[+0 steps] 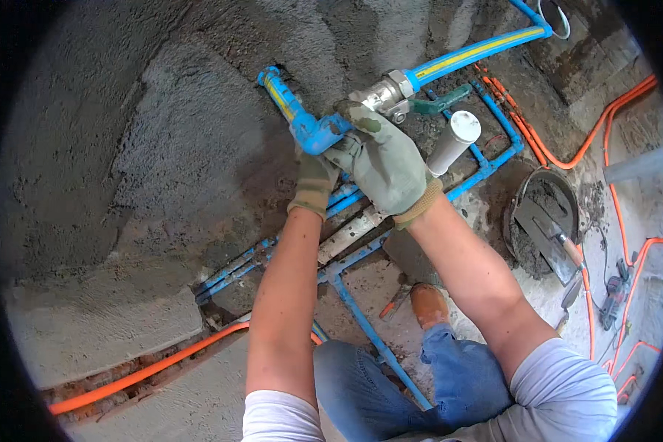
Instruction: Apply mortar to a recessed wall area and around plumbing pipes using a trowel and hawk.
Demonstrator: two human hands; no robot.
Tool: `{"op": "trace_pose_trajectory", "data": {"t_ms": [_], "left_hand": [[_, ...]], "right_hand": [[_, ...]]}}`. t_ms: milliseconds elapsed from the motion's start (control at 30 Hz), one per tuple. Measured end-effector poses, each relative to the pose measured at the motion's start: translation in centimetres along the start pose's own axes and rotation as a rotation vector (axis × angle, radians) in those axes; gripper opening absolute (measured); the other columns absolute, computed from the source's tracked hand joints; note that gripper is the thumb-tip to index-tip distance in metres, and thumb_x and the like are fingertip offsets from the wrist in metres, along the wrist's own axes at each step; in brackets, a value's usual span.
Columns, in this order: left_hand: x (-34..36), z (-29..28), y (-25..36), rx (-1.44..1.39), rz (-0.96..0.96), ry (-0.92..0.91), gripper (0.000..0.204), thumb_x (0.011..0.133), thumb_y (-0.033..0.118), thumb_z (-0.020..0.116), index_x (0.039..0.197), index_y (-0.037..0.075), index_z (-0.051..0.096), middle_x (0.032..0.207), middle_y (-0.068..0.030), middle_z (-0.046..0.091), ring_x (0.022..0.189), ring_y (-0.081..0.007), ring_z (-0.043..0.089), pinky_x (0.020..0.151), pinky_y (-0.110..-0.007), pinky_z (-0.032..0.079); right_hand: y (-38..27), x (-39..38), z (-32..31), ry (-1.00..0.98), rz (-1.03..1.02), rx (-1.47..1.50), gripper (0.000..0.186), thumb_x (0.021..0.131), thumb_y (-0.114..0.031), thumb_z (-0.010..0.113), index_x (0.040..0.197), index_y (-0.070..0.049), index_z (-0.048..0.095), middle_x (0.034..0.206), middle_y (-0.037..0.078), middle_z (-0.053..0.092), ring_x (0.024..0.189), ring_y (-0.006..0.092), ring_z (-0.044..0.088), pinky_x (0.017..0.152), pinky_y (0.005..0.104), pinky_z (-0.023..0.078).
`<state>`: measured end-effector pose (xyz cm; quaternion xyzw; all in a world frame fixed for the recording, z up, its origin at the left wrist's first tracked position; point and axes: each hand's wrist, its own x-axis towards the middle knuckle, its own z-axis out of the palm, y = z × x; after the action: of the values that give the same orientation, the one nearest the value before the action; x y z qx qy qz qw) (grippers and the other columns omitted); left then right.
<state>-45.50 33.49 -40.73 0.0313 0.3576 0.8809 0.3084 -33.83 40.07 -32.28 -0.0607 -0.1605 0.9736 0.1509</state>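
Both hands wear grey-green work gloves with tan cuffs. A blue pipe elbow (318, 134) joins a short blue pipe with a yellow stripe (278, 94), which meets the wall. To its right is a metal ball valve (381, 94) with a green lever handle (440, 101), fixed to a long blue pipe (479, 55). My right hand (390, 162) is closed round the joint between elbow and valve, covering most of it. Just below the elbow, my left hand (315, 180) reaches up against it; its fingers are hidden behind the elbow and my right hand.
A white capped pipe (455, 140) stands right of my right hand. Blue pipes (368, 320) cross the floor below. At the right are a mortar bucket (512, 214) with a trowel (549, 239), orange conduits (615, 110) and a power tool (615, 295). A concrete ledge (103, 331) lies left.
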Motion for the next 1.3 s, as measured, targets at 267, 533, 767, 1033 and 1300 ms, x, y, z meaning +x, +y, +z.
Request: {"op": "trace_pose_trajectory", "data": {"t_ms": [267, 533, 767, 1033, 1300], "left_hand": [[4.9, -3.8, -1.8, -0.896, -0.445, -0.787, 0.046, 0.099, 0.041, 0.044, 0.124, 0.004, 0.054, 0.113, -0.0162, 0.062, 0.112, -0.0326, 0.057, 0.104, -0.048, 0.046], [1.1, -3.2, 2.1, -0.161, -0.021, -0.235, 0.040, 0.101, 0.027, 0.049, 0.136, 0.009, 0.043, 0.102, -0.0057, 0.059, 0.093, -0.0211, 0.062, 0.086, -0.041, 0.055], [2.8, -5.1, 0.0, 0.271, 0.295, 0.021, 0.035, 0.101, 0.040, 0.050, 0.122, 0.014, 0.055, 0.113, -0.0063, 0.062, 0.104, -0.0247, 0.062, 0.093, -0.043, 0.052], [0.4, -1.0, 0.9, -0.234, -0.108, 0.071, 0.054, 0.093, 0.058, 0.053, 0.128, 0.016, 0.054, 0.128, -0.0078, 0.058, 0.115, -0.0244, 0.054, 0.099, -0.038, 0.047], [1.8, -1.1, -0.3, -0.137, -0.084, 0.196, 0.053, 0.101, 0.058, 0.032, 0.127, 0.017, 0.054, 0.130, -0.0072, 0.056, 0.120, -0.0272, 0.051, 0.102, -0.047, 0.043]], "right_hand": [[0.8, 0.0, 0.7, -0.014, -0.023, -0.099, 0.023, 0.098, -0.016, 0.054, 0.121, -0.010, 0.057, 0.118, 0.008, 0.063, 0.107, 0.0257, 0.063, 0.094, 0.0452, 0.052], [1.6, 0.4, 2.2, -0.002, 0.009, 0.048, 0.011, 0.098, -0.016, 0.054, 0.105, -0.009, 0.060, 0.098, 0.007, 0.066, 0.088, 0.0202, 0.063, 0.084, 0.0376, 0.053], [1.5, 0.6, 1.4, 0.038, 0.067, 0.016, 0.012, 0.097, -0.016, 0.055, 0.105, -0.009, 0.062, 0.102, 0.010, 0.068, 0.097, 0.0278, 0.065, 0.092, 0.0448, 0.052], [0.0, 1.0, -0.5, -0.042, 0.066, 0.026, 0.019, 0.096, -0.017, 0.055, 0.111, -0.009, 0.064, 0.117, 0.016, 0.065, 0.113, 0.0333, 0.060, 0.102, 0.0516, 0.046], [0.1, 1.1, -0.6, -0.059, 0.029, 0.017, 0.019, 0.096, -0.015, 0.054, 0.109, -0.005, 0.063, 0.114, 0.018, 0.066, 0.110, 0.0346, 0.061, 0.102, 0.0524, 0.046]]}}
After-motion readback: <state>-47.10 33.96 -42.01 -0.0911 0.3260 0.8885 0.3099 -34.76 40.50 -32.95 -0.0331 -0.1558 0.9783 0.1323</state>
